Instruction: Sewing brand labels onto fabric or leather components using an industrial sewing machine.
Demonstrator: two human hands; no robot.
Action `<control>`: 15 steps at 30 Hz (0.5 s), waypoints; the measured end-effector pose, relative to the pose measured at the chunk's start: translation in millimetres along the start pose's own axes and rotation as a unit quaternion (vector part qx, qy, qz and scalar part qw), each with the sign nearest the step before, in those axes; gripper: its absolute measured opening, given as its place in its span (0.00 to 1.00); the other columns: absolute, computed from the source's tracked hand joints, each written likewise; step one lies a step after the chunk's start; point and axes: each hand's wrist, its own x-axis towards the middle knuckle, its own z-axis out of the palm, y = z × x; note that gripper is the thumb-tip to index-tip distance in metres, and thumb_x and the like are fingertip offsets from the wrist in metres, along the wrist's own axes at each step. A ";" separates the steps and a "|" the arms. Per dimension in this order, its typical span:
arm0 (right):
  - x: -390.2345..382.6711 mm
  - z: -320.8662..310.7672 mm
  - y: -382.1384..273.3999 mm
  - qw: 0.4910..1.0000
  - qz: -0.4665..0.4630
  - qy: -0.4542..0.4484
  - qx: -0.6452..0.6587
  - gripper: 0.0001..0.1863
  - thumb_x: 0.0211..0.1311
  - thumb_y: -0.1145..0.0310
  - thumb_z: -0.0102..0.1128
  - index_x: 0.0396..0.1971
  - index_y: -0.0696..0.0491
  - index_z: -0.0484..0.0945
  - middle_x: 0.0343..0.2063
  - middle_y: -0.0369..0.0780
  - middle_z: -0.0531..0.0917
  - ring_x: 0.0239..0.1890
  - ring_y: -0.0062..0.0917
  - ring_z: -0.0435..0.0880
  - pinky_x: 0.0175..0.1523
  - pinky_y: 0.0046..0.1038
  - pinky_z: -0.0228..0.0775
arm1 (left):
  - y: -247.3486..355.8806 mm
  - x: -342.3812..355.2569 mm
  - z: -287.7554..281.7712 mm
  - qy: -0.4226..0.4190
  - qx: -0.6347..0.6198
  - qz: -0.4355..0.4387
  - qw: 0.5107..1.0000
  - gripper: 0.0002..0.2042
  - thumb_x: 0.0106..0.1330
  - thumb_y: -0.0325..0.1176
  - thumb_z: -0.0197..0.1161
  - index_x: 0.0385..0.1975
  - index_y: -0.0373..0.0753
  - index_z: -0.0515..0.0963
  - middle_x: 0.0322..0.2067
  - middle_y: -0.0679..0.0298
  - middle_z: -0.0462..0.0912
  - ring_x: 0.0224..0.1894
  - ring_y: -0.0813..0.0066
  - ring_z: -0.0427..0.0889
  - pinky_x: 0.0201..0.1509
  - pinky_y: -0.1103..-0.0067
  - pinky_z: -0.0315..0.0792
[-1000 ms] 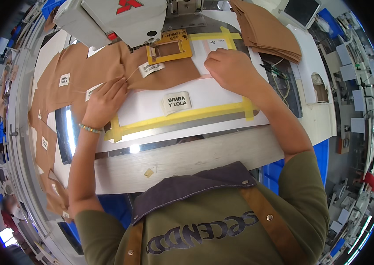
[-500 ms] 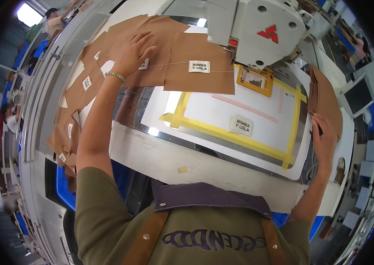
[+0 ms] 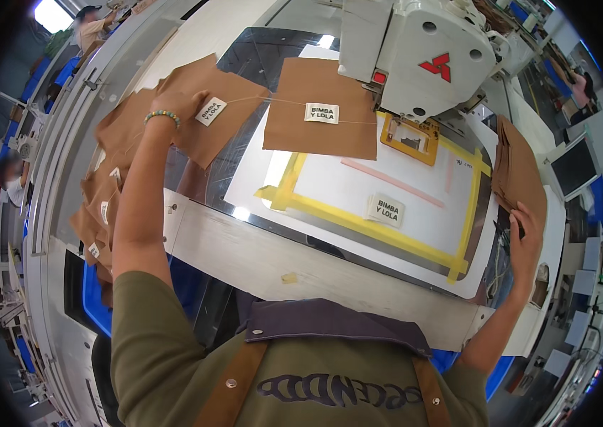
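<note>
My left hand (image 3: 179, 115) is closed on a brown fabric piece (image 3: 230, 132) with a white label, at the left end of the clear plate. A thread runs from it to a second labelled brown piece (image 3: 294, 135), which lies flat beside the machine head (image 3: 433, 64). My right hand (image 3: 525, 238) is at the lower edge of a stack of brown pieces (image 3: 522, 164) on the right. Its fingers are curled around a small dark thing (image 3: 521, 228) that I cannot make out, fingertips against the stack. A yellow frame (image 3: 409, 139) sits under the machine head.
A white sheet edged with yellow tape (image 3: 358, 220) lies on the table, with loose white labels (image 3: 385, 210) on it. More labelled brown pieces (image 3: 95, 213) hang in a heap over the left edge. A screen (image 3: 575, 165) stands at far right; other people work in the background.
My left hand has pulled the brown piece leftward, away from the one beside the machine, exposing the clear plate between them. My right hand has shifted slightly down along the stack.
</note>
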 end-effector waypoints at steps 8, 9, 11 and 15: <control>2.6 3.2 0.6 0.996 -0.064 0.059 0.015 0.11 0.73 0.69 0.68 0.47 0.58 0.89 0.55 0.44 0.90 0.57 0.44 0.88 0.62 0.38 0.78 | -98.1 95.7 92.7 0.002 0.110 -0.065 0.992 0.39 0.84 0.64 0.36 0.55 0.35 0.88 0.57 0.46 0.89 0.63 0.45 0.86 0.69 0.54 0.77; 5.2 5.3 0.4 0.995 -0.062 0.067 0.032 0.11 0.72 0.67 0.68 0.48 0.56 0.90 0.55 0.43 0.90 0.57 0.43 0.88 0.62 0.38 0.79 | -111.8 104.4 96.0 -0.016 0.123 -0.047 0.991 0.40 0.85 0.65 0.33 0.58 0.37 0.87 0.57 0.44 0.88 0.62 0.44 0.87 0.68 0.52 0.78; 3.9 4.6 -0.5 0.995 -0.068 0.067 0.017 0.13 0.72 0.65 0.69 0.51 0.51 0.90 0.59 0.40 0.88 0.60 0.40 0.86 0.64 0.38 0.78 | -125.5 114.2 95.0 0.024 0.109 -0.020 0.994 0.37 0.83 0.65 0.38 0.58 0.38 0.86 0.55 0.42 0.88 0.59 0.42 0.88 0.64 0.51 0.80; 1.4 7.1 -5.7 0.995 -0.064 0.074 0.020 0.17 0.72 0.67 0.69 0.58 0.51 0.87 0.61 0.41 0.87 0.66 0.41 0.83 0.69 0.39 0.74 | -99.6 99.6 55.2 0.066 0.108 -0.055 0.990 0.30 0.81 0.57 0.56 0.63 0.34 0.82 0.53 0.43 0.89 0.57 0.41 0.88 0.60 0.55 0.82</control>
